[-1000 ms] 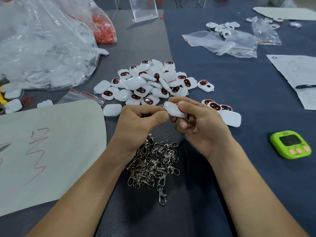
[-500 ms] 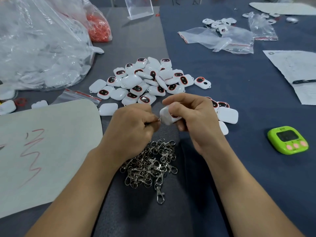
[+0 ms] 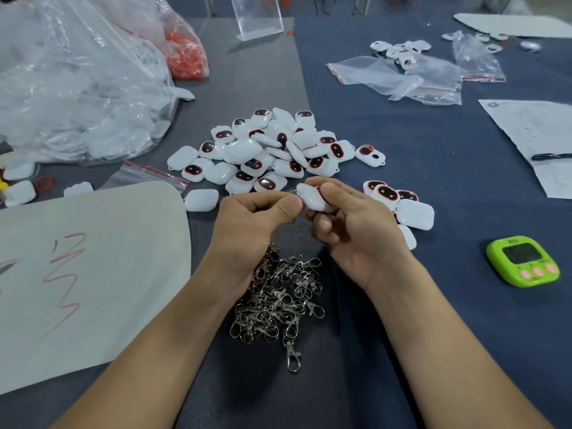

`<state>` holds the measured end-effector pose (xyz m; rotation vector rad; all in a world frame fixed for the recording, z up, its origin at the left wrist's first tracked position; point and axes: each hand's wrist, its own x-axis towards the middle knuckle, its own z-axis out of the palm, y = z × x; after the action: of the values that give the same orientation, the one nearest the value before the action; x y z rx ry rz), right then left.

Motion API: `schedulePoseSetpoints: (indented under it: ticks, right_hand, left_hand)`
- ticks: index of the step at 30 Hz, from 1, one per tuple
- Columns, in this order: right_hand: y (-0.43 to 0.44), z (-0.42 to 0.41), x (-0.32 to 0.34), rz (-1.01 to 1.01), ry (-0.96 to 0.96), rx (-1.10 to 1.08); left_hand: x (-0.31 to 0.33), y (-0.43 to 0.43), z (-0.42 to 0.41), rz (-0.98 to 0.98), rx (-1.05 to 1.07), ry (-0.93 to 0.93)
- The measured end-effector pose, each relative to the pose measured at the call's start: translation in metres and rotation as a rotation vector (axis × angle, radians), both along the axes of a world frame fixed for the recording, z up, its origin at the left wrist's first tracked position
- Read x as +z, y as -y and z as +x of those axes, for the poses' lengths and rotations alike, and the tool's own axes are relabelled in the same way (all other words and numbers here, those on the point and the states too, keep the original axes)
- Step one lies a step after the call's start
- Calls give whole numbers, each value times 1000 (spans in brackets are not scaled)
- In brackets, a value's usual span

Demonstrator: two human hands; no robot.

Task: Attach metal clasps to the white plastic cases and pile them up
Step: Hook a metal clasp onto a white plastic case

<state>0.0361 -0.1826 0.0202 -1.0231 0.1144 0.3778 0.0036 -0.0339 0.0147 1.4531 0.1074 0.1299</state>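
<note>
My right hand grips a white plastic case between thumb and fingers above the table. My left hand pinches a small metal clasp ring at the case's left end; the clasp is mostly hidden by my fingers. A heap of loose metal clasps lies on the table below my hands. A large pile of white cases with dark red-rimmed windows sits just beyond my hands. A small pile of cases lies right of my right hand.
A green timer sits at the right. A white sheet with red marks covers the left. A big clear bag of cases and a bag of red parts stand at the back left. Empty clear bags and papers lie at the back right.
My hands have stayed together on the same case and clasp. The right hand tipped the case, first end-on towards the left hand, then back to lie flatter.
</note>
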Motion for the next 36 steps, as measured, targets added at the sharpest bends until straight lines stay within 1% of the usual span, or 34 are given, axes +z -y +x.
schedulePoseSetpoints:
  ticks: [1, 2, 3, 5, 6, 8, 9, 10, 11, 12, 13, 15, 17, 19, 20, 21, 22, 23, 24, 25, 27, 28, 29, 30, 31, 33, 34, 36]
  right_hand:
    - [-1, -1, 0, -21, 9, -1]
    - [-1, -2, 0, -51, 22, -9]
    - [-1, -1, 1, -96, 41, -29]
    - [0, -2, 0, -260, 156, -106]
    - [-1, -4, -1, -401, 271, -160]
    - [-5, -10, -5, -783, 590, -231]
    - [-8, -15, -7, -922, 728, -210]
    - [-10, -18, -9, -994, 809, -191]
    - [-11, -19, -10, -991, 805, -186]
    - [-10, -16, -10, -917, 720, -201]
    - [-8, -11, -9, -797, 580, -228]
    - [-5, -4, -3, -531, 285, -227]
    - [-4, -2, 1, -328, 88, -162]
    - [-6, -4, 1, -185, 0, -125]
    - [-7, -5, 1, -148, -19, -121]
    - [-9, -5, 1, -137, -22, -123]
    - [-10, -5, 1, -149, -7, -136]
    - [-11, -5, 1, -192, 39, -160]
    - [-12, -6, 0, -280, 130, -196]
    - [-12, -8, -1, -428, 267, -239]
    - [-14, -16, -5, -789, 593, -287]
    - [-17, -21, -7, -903, 708, -283]
    - [-20, -25, -9, -951, 749, -287]
    - [-21, -25, -10, -933, 721, -299]
    - [-20, -22, -8, -863, 647, -316]
    - [-13, -10, -2, -716, 473, -348]
    - [-6, -4, 1, -695, 413, -362]
    - [12, 6, 5, -772, 369, -399]
  left_hand:
    - [0, 0, 0, 12, 13, 21]
    - [-1, -1, -1, 71, 40, 56]
    - [-1, -2, -1, 188, 75, 100]
    - [-4, -7, -2, 539, 112, 208]
    - [-5, -9, -3, 721, 95, 261]
    - [-5, -13, -2, 1052, -10, 343]
    - [-5, -13, -2, 1184, -74, 360]
    - [-5, -14, -2, 1267, -108, 360]
    - [-6, -14, -3, 1285, -101, 358]
    - [-6, -14, -3, 1246, -62, 345]
    - [-7, -14, -3, 1146, -9, 310]
    - [-8, -12, -2, 823, 58, 190]
    - [-9, -10, 2, 514, 35, 70]
    - [-7, -6, 4, 297, -16, 6]
    - [-6, -5, 3, 223, -30, -10]
    - [-5, -4, 2, 192, -22, -14]
    - [-5, -4, 2, 201, 3, -2]
    - [-6, -6, 1, 264, 38, 24]
    - [-7, -8, 0, 383, 70, 64]
    - [-7, -10, 0, 563, 83, 118]
    - [-5, -11, -2, 1010, 19, 228]
    - [-4, -10, -2, 1200, -38, 255]
    - [-3, -9, -2, 1314, -61, 264]
    - [-3, -9, -1, 1352, -45, 274]
    - [-3, -9, -2, 1330, -7, 296]
    - [-3, -8, -3, 1194, 73, 307]
    - [-4, -9, -3, 1113, 103, 276]
    - [-6, -12, -2, 1007, 150, 181]
